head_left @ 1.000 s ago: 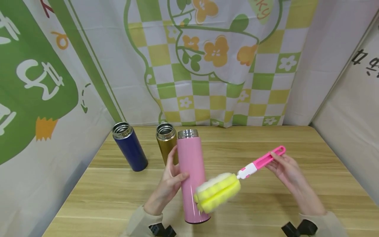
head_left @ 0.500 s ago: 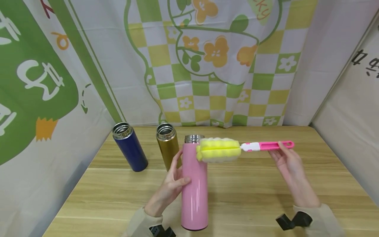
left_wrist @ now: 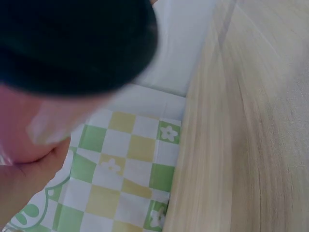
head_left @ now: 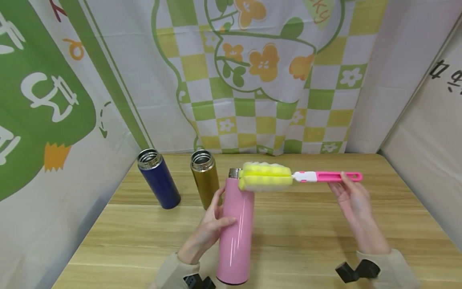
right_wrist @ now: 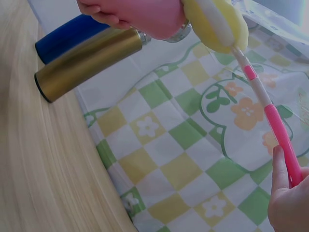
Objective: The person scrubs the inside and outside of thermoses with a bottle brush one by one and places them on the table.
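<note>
My left hand (head_left: 209,228) grips a pink thermos bottle (head_left: 236,233) around its middle. The bottle is tilted, its steel neck partly hidden behind a sponge. In the left wrist view its dark base (left_wrist: 82,53) looms close and blurred. My right hand (head_left: 355,202) pinches the pink handle of a bottle brush (head_left: 337,176) near its end. The brush lies level, its yellow and white sponge head (head_left: 267,176) pointing left in front of the bottle's upper end. From the head view I cannot tell whether sponge and bottle touch; in the right wrist view the sponge (right_wrist: 217,24) sits beside the neck.
A blue thermos bottle (head_left: 159,180) and a gold thermos bottle (head_left: 204,178) stand uncapped on the wooden table (head_left: 310,241), left of the pink one. Behind the table hangs a checkered curtain (head_left: 260,112); pale sheets rise on both sides.
The brush has swung from slanting down-left to level, its sponge rising to the bottle's top. The pink bottle has dropped slightly and tilted the other way, still in my left hand.
</note>
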A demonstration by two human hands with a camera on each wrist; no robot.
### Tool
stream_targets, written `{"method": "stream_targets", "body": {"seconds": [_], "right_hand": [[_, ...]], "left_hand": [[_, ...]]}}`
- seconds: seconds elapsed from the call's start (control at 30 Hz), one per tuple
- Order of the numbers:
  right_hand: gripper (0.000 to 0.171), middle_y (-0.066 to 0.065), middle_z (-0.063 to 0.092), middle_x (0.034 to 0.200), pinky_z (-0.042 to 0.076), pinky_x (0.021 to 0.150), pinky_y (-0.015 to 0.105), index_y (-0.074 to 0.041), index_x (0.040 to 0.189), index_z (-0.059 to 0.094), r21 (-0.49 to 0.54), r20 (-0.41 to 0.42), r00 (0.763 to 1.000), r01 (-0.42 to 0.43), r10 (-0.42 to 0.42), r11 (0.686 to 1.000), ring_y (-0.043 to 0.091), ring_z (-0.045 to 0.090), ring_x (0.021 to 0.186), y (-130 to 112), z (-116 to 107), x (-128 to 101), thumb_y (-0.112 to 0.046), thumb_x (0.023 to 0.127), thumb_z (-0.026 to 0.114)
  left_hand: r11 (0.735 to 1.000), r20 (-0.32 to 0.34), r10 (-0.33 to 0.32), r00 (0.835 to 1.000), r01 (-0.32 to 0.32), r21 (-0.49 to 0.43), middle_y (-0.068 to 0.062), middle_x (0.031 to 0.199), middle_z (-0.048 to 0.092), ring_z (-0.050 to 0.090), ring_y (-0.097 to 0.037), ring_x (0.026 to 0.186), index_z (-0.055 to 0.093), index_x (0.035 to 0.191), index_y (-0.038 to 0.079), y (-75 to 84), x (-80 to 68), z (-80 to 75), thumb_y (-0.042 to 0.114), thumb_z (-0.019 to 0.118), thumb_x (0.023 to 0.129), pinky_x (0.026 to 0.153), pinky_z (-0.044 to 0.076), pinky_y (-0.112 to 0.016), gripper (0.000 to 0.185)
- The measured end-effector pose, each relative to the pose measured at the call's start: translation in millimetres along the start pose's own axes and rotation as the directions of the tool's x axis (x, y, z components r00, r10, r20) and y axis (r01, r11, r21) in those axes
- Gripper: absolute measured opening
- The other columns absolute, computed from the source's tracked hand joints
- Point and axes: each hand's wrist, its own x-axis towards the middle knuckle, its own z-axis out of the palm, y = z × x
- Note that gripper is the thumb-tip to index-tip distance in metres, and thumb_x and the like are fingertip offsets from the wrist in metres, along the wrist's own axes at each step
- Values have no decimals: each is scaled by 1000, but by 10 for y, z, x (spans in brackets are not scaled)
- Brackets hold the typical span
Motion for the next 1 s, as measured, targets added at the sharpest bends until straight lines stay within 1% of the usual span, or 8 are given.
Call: {"method": "stream_targets", "body": {"seconds": [0.13, 0.3, 0.4, 0.53, 0.63, 0.8, 0.9, 1.0], "right_hand": [[3, 15, 60, 86, 47, 81, 30, 2, 89, 48, -17, 14, 1000, 13, -13, 1000, 25, 63, 82, 42, 27, 4, 2, 89, 45], [3, 16, 60, 87, 47, 81, 31, 1, 89, 47, -10, 20, 1000, 12, -12, 1000, 25, 63, 83, 61, 31, 10, 1, 89, 44], [3, 16, 61, 88, 47, 82, 30, 2, 90, 47, -10, 26, 1000, 7, -7, 1000, 26, 63, 84, 59, 27, 11, 1, 90, 44], [3, 16, 61, 89, 46, 82, 31, 2, 92, 46, -6, 38, 999, 5, -5, 1000, 26, 63, 86, 52, 27, 12, 1, 89, 44], [3, 16, 61, 89, 46, 82, 31, 2, 92, 46, -8, 47, 999, 6, -6, 1000, 27, 63, 86, 52, 29, 14, 1, 89, 44], [4, 16, 61, 88, 46, 82, 30, 2, 90, 45, -14, 49, 999, 6, -5, 1000, 27, 63, 86, 62, 28, 19, 1, 90, 42], [4, 16, 61, 89, 46, 82, 31, 2, 90, 45, -4, 50, 999, 6, -6, 1000, 27, 63, 86, 66, 29, 20, 1, 90, 42], [3, 17, 60, 89, 46, 83, 31, 2, 91, 46, 5, 55, 998, 8, -8, 1000, 27, 62, 86, 71, 26, 25, 1, 90, 42]], "left_hand": [[998, -36, -13, 999, 15, 62, -7, 105, 55, 58, -18, 91, 10, 134, 10, -23, 29, 13, 11, 72, 71, 76, 48, -36, 89], [987, -95, -16, 995, 31, 160, -6, 99, 58, 60, -17, 86, 12, 136, 8, -26, 36, 11, 11, 70, 73, 74, 48, -35, 85], [978, -135, -24, 991, 52, 203, -12, 102, 57, 59, -17, 88, 14, 137, 6, -6, 24, 10, 12, 68, 75, 76, 47, -36, 83], [977, -152, -26, 988, 57, 207, -21, 118, 43, 53, -20, 99, 16, 138, 3, 5, 12, 7, 16, 70, 75, 83, 44, -37, 84], [984, -147, -24, 989, 50, 174, -23, 125, 35, 50, -21, 104, 15, 139, 2, 4, 2, 7, 17, 69, 76, 85, 44, -37, 84], [991, -132, -48, 990, 63, 115, -20, 127, 36, 49, -17, 106, 11, 140, 2, -2, -27, 5, 15, 64, 81, 86, 43, -33, 81], [991, -113, -61, 992, 74, 111, -18, 127, 38, 50, -15, 105, 8, 142, 5, -6, -36, -2, 15, 59, 84, 86, 43, -31, 77], [993, -90, -50, 995, 59, 100, -17, 126, 40, 50, -15, 107, 7, 143, 9, -9, -33, -6, 13, 54, 88, 85, 44, -32, 73]]}}
